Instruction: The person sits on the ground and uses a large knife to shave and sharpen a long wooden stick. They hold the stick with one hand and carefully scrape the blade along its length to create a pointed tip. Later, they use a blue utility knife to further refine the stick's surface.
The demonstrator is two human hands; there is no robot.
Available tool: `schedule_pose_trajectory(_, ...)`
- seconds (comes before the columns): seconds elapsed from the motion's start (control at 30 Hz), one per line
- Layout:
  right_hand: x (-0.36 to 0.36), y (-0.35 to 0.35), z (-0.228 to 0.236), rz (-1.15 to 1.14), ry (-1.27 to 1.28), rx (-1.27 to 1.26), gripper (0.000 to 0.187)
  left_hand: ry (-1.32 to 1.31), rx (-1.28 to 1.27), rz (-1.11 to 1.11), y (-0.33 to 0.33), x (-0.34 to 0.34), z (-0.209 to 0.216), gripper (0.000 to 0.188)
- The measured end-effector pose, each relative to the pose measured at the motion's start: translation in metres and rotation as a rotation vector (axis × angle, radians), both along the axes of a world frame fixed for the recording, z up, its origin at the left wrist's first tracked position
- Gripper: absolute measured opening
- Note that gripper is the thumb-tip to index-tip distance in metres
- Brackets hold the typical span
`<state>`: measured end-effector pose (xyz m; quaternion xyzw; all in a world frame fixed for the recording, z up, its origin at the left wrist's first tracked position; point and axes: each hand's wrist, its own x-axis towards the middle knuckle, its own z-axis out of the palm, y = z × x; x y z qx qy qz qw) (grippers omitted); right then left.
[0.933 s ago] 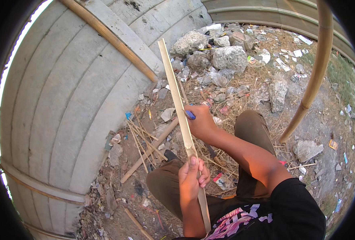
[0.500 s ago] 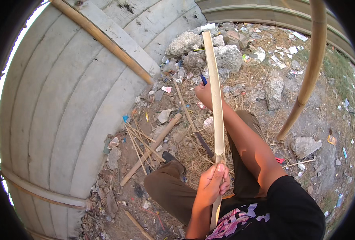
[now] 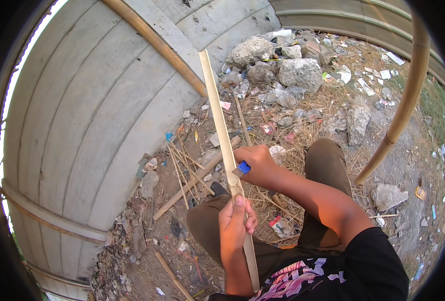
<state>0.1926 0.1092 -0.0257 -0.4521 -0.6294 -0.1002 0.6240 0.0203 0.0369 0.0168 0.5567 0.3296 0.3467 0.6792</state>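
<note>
A long split bamboo strip (image 3: 216, 108) stands tilted in front of me, its pale hollow inner face toward me and its lower end by my shirt. My left hand (image 3: 235, 218) grips it just below a node, thumb lying along the strip. My right hand (image 3: 258, 161) is closed around a blue-handled knife (image 3: 244, 167). Its short grey blade lies at the strip's right edge, a little above the node; whether it cuts in cannot be made out. The right fingers are partly hidden behind the strip.
Thin bamboo sticks (image 3: 183, 168) and a bamboo pole (image 3: 182, 193) lie on the littered ground at left. Concrete panels (image 3: 87, 125) wall off the left side. Rocks (image 3: 300, 74) are piled ahead. An upright bamboo pole (image 3: 397, 115) stands at right. My bent legs (image 3: 328, 163) flank the strip.
My right hand has come down and toward me with the knife, from beside the strip's upper part to just above the node. The strip's top has swung left, and the view has shifted.
</note>
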Motion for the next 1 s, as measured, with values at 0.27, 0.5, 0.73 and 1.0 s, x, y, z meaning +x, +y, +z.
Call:
schedule_pose_trajectory(0.27,0.0,0.007,0.004,-0.118,0.026,-0.078,0.013,-0.022,0.013,-0.011,0.005,-0.004,0.001,0.042)
schedule_pose_trajectory(0.5,0.016,0.006,0.015,-0.218,0.027,-0.071,0.009,-0.09,-0.058,-0.106,0.003,0.01,0.002,0.041)
schedule_pose_trajectory(0.73,0.102,0.023,0.043,-0.488,0.567,-0.181,0.03,-0.026,-0.132,-0.259,-0.025,0.029,-0.017,0.04)
schedule_pose_trajectory(1.0,0.037,0.011,0.02,-0.146,0.1,0.122,0.026,-0.02,-0.021,-0.133,-0.008,0.016,0.0,0.038)
